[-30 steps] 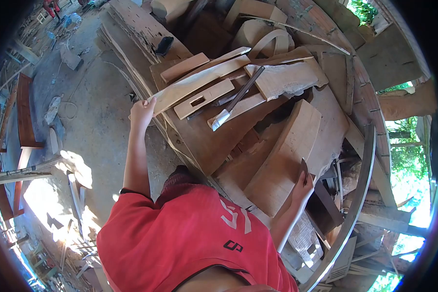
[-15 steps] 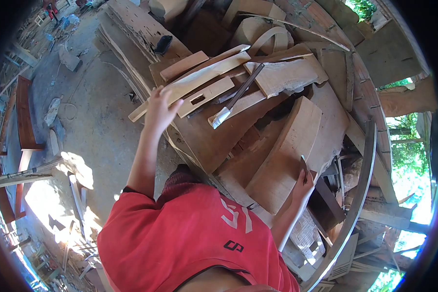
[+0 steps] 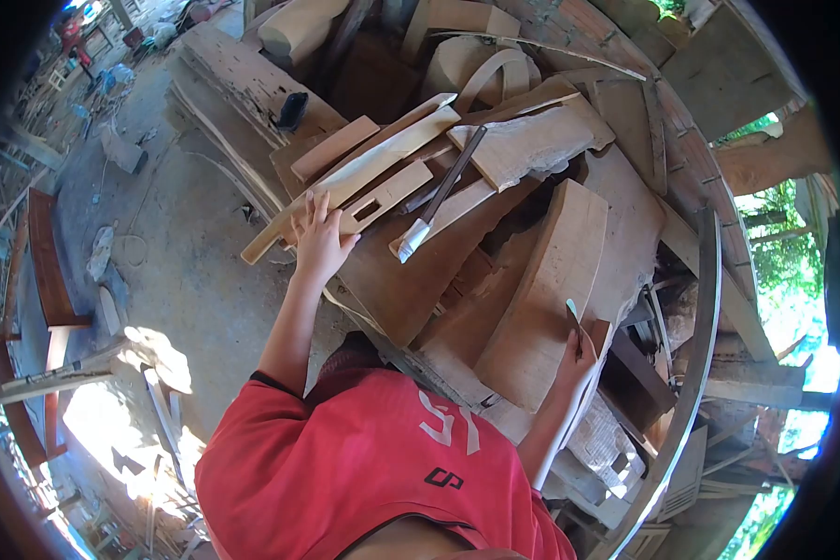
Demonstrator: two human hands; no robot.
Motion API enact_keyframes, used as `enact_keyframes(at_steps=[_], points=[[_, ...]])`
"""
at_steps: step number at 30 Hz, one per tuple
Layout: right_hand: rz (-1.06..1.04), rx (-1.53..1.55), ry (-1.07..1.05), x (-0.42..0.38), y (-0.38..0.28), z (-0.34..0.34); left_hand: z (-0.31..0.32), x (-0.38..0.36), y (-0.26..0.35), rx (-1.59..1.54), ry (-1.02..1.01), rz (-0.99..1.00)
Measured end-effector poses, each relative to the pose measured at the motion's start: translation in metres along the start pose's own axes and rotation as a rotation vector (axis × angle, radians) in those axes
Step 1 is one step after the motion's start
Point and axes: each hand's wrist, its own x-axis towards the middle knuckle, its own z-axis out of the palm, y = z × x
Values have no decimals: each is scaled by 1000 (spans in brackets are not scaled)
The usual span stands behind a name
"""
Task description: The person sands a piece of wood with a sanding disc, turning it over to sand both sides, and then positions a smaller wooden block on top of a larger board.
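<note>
My left hand lies over the near end of a long pale wood strip, fingers spread, beside a shorter wood piece with a rectangular slot. In my right hand is a slim dark tool with a pale green tip, its kind too small to make out. That hand is at the edge of a thick, curved wooden block. Between the two hands, a dark-handled brush with whitish bristles leans across the wood pieces.
A rough-edged plank lies on the pile, with a reddish wood block at its left. A small black object sits on a holed beam. A long curved strip arcs along the right side. Reddish-brown wooden furniture stands on the floor at left.
My left hand has come down onto the end of the pale strip from just above it. My right hand still holds the slim tool, its green tip now showing more.
</note>
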Motion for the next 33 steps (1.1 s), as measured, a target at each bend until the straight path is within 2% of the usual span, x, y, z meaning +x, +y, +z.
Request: enact_keyframes(at_steps=[5,7,9,15,17,18,20,23,25,27,29,33], points=[[25,-27,-26,-5,-34,2,-6,3,-1,-143,75,74],[-118,7,-84,-7,-36,9,-12,4,0,-106,-18,75],[-169,140,-157,-12,-67,23,-5,5,-4,-140,13,108],[-666,32,-456,-14,-123,91,-21,21,-11,-249,93,114],[-758,52,-537,-15,-139,116,-25,33,-21,-389,141,69],[-769,57,-544,-16,-148,126,-28,40,-29,-358,152,67],[-918,-76,-568,-18,-163,144,-32,59,-42,-365,183,36],[-965,-125,-587,-20,-174,173,-38,83,-55,-219,150,-33],[-964,-144,-607,-22,-175,190,-32,97,-63,-151,-13,-150],[-935,-199,-623,-23,-174,204,-28,106,-71,-130,-80,-139],[-930,-228,-648,-26,-171,212,-30,108,-71,15,-283,-74],[-893,-270,-658,-32,-168,218,-27,110,-74,9,-227,-67]])
